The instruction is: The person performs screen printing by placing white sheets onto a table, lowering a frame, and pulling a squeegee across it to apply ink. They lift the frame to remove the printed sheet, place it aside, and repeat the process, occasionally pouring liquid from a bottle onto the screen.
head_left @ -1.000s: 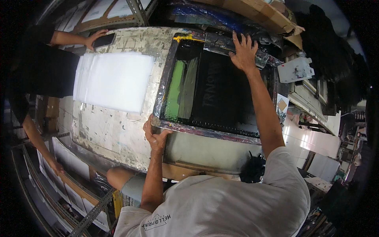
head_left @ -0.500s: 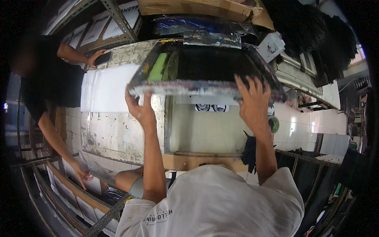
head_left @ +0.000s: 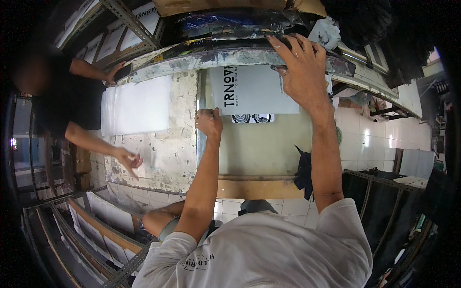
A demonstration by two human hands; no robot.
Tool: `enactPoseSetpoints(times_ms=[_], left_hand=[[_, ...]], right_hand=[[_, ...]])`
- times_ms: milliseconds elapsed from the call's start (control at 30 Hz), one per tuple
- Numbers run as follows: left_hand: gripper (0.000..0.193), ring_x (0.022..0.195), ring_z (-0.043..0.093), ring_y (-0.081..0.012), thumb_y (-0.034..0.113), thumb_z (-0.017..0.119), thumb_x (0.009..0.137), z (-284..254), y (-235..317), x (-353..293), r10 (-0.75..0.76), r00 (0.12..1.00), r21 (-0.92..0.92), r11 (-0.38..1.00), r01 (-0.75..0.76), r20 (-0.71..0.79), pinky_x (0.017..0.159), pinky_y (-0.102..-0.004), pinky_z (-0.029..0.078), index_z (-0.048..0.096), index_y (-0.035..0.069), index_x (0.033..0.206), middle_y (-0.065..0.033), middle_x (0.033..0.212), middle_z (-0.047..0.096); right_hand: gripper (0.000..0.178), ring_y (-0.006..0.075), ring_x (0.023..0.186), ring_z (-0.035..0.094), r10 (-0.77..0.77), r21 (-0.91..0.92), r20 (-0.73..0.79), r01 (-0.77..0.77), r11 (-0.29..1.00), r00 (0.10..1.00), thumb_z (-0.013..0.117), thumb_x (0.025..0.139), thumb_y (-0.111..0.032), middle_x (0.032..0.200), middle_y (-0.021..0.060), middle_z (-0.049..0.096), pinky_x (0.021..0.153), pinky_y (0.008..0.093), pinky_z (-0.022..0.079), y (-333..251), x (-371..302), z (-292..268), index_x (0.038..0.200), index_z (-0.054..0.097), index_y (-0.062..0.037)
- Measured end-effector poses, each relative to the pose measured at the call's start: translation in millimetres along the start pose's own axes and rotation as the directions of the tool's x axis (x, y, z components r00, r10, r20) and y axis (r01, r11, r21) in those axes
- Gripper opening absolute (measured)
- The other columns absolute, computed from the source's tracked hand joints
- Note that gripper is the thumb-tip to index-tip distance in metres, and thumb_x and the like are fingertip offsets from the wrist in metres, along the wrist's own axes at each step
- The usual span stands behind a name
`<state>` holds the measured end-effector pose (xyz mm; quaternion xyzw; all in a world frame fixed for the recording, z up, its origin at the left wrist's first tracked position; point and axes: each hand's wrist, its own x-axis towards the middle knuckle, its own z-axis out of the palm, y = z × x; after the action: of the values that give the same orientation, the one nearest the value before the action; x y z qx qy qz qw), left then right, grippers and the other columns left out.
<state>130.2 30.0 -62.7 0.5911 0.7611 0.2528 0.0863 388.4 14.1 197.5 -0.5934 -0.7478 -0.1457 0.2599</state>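
A screen-printing frame (head_left: 192,61) is tilted up along the far side of the table, its near edge raised. My right hand (head_left: 305,72) grips that edge near its right part, fingers over the top and thumb below. Under the frame lies a white sheet with black lettering (head_left: 261,91), its far part hidden. My left hand (head_left: 209,124) is at the sheet's near left corner, fingers curled and thumb against the corner. Just nearer than the sheet, a small black-and-white printed piece (head_left: 252,118) shows on the pale printing bed (head_left: 269,149).
At left, a co-worker in black has one hand (head_left: 115,73) by a dark phone and the other (head_left: 128,161) over the worn tabletop (head_left: 149,158). A stack of white sheets (head_left: 137,105) lies there. Racks of boards (head_left: 101,221) stand at lower left; a dark cloth (head_left: 303,170) hangs at right.
The frame's near edge has swung up and away. My left hand has left it and come to the sheet, which now shows more. The co-worker's nearer hand has moved over the table.
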Motion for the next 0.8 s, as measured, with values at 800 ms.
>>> enactPoseSetpoints(times_ms=[800], left_hand=[[0.016, 0.082, 0.055, -0.0159, 0.012, 0.064, 0.095, -136.2, -234.5, 67.5, -0.216, 0.967, -0.618, 0.781, 0.088, -0.136, 0.078, -0.0323, 0.046, 0.067, -0.004, 0.092, -0.0065, 0.087, 0.065]], right_hand=[[0.058, 0.0245, 0.123, 0.051, -0.024, -0.001, -0.039, 0.024, 1.000, 0.999, 0.074, 0.081, -0.012, 0.126, 0.0081, 0.062, 0.102, 0.0450, 0.033, 3.7, -2.9, 5.3, 0.137, 0.058, -0.0137]])
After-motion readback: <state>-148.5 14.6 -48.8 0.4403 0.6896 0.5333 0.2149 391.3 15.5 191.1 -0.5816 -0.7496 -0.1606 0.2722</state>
